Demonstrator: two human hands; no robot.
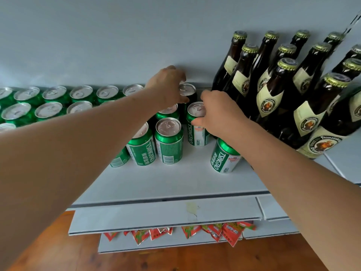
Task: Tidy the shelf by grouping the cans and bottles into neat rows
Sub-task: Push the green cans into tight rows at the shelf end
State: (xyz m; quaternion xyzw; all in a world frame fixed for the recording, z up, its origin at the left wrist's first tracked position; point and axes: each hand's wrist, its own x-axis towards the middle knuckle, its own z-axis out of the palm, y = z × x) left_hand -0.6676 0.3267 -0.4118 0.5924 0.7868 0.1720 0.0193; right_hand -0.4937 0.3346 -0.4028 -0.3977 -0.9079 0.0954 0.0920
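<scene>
On the pale grey metal shelf [175, 184], we are closing our left hand [168, 85] around a dark aluminium can [188, 92] at the back while our right hand [216, 112] is clamping a green Tsingtao can [196, 122]; we are nudging both squarely toward the green rows, clear of the brown glass bottles [273, 90]

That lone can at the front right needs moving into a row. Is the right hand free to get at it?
Probably not right away: the right hand is gripping another can further back, and its forearm passes over the lone can. After letting go, nothing else blocks it.
</scene>
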